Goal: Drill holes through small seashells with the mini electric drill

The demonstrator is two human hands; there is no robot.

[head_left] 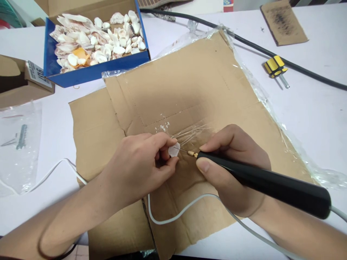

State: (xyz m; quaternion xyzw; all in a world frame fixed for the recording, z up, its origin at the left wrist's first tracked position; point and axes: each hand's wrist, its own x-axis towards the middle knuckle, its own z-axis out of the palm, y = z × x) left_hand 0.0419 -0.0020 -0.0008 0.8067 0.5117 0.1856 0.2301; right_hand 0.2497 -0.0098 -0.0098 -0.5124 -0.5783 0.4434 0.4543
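Between the thumb and fingers of my left hand is pinched a small white shell, held just above the cardboard. My right hand grips a black pen-shaped rotary drill with a brass chuck. Its thin bit points left and lies across the shell's face; whether the tip has gone in, I cannot tell. White powder and scratch marks are on the cardboard sheet beyond my fingers. A pale cord loops over the cardboard below both hands.
A blue box full of shells stands at the back left, beside an open brown carton. A plastic bag with a small wrench lies left. At right are a yellow-and-black tool, a black cable and a stained cardboard piece.
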